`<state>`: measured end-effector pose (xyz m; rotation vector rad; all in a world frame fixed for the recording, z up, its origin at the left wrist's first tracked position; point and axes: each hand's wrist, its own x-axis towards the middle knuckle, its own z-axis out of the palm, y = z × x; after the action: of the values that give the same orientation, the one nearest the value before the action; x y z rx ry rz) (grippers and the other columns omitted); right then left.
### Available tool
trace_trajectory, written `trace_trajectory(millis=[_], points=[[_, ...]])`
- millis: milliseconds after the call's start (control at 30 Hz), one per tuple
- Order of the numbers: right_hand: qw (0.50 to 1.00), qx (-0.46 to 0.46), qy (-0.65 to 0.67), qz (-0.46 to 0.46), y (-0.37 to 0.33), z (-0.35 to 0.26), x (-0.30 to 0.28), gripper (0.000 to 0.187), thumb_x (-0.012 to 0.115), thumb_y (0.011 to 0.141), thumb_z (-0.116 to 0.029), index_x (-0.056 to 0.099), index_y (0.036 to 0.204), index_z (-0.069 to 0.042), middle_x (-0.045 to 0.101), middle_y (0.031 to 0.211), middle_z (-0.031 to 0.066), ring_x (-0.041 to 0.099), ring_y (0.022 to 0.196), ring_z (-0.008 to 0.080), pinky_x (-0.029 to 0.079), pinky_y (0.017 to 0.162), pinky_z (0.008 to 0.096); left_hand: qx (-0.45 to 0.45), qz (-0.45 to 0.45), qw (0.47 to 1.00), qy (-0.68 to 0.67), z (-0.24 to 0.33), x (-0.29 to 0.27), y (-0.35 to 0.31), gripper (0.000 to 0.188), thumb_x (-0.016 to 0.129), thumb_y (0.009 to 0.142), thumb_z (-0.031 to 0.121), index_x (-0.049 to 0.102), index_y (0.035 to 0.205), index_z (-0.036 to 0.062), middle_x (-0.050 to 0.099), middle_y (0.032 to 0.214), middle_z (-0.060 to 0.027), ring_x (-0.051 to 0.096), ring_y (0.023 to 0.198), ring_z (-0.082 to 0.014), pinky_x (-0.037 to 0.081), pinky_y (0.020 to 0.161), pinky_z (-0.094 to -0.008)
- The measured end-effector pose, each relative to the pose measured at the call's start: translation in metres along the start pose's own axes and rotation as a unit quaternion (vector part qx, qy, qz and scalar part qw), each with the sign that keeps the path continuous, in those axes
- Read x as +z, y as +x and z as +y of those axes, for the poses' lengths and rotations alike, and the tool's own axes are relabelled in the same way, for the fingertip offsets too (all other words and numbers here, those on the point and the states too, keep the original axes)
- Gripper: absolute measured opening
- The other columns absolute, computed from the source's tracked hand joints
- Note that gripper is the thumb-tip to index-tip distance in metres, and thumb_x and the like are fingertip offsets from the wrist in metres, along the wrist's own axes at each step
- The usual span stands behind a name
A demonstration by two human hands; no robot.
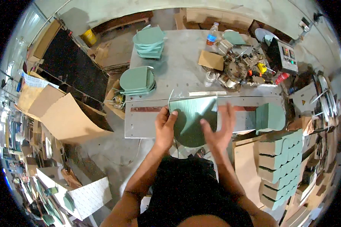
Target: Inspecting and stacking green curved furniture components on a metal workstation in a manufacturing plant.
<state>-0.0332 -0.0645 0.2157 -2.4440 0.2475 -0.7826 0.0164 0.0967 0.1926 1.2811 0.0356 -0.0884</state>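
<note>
In front of me, at the near edge of the grey metal table, I hold a green board (195,125) with a straight top and a rounded bottom. My left hand (165,127) grips its left edge, thumb on the face and fingers behind. A thin pale strip (171,96) pokes up from the board's top left corner. At the right edge is my right hand (220,130), smeared by motion, with its fingers stretched out and its thumb over the board's face. Whether that thumb touches the board I cannot tell.
Similar green pieces form two stacks (137,80) (149,41) on the table's left and a block (271,116) at its right end. A machine (236,70), a bottle (212,34) and a control box (283,56) stand back right. Green stacks (282,166) fill the lower right.
</note>
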Motion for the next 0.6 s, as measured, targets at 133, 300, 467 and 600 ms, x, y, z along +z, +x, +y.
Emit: trace_trajectory(millis=[133, 300, 467, 600], points=[[0.9, 0.143, 0.396, -0.114, 0.013, 0.024, 0.003, 0.044, 0.068, 0.085, -0.019, 0.053, 0.119, 0.003, 0.059, 0.119, 0.017, 0.057, 0.106, 0.0219, 0.045, 0.091, 0.0327, -0.034, -0.019, 0.999, -0.019, 0.01, 0.003, 0.002, 0.019, 0.052, 0.096, 0.016, 0.058, 0.107, 0.0021, 0.06, 0.089, 0.0004, 0.053, 0.079, -0.0084, 0.043, 0.07, -0.024], [0.853, 0.195, 0.461, -0.15, 0.012, 0.008, -0.003, 0.034, 0.064, 0.089, -0.02, 0.056, 0.113, 0.003, 0.063, 0.094, 0.0062, 0.056, 0.083, 0.0126, 0.046, 0.074, 0.0281, -0.034, 0.038, 0.995, -0.082, 0.019, 0.009, 0.002, 0.027, 0.053, 0.097, 0.031, 0.061, 0.098, 0.0054, 0.051, 0.072, 0.0053, 0.042, 0.061, -0.0049, 0.034, 0.053, -0.0224], [0.877, 0.158, 0.427, -0.154, 0.009, -0.001, -0.011, 0.033, 0.065, 0.089, -0.02, 0.056, 0.112, 0.002, 0.064, 0.094, 0.007, 0.056, 0.083, 0.0127, 0.046, 0.074, 0.0279, -0.005, 0.03, 0.999, -0.04, 0.008, -0.004, 0.006, 0.032, 0.053, 0.097, 0.036, 0.055, 0.077, 0.0107, 0.045, 0.063, 0.0074, 0.037, 0.053, -0.0045, 0.028, 0.047, -0.0233], [0.892, 0.129, 0.409, -0.145, 0.009, 0.003, -0.016, 0.034, 0.066, 0.086, -0.019, 0.056, 0.111, 0.002, 0.064, 0.093, 0.0086, 0.057, 0.084, 0.0147, 0.047, 0.076, 0.0291, -0.013, 0.023, 0.999, -0.047, 0.019, 0.001, 0.003, 0.035, 0.054, 0.096, 0.037, 0.051, 0.071, 0.0126, 0.043, 0.059, 0.0074, 0.035, 0.049, -0.0046, 0.026, 0.044, -0.0242]])
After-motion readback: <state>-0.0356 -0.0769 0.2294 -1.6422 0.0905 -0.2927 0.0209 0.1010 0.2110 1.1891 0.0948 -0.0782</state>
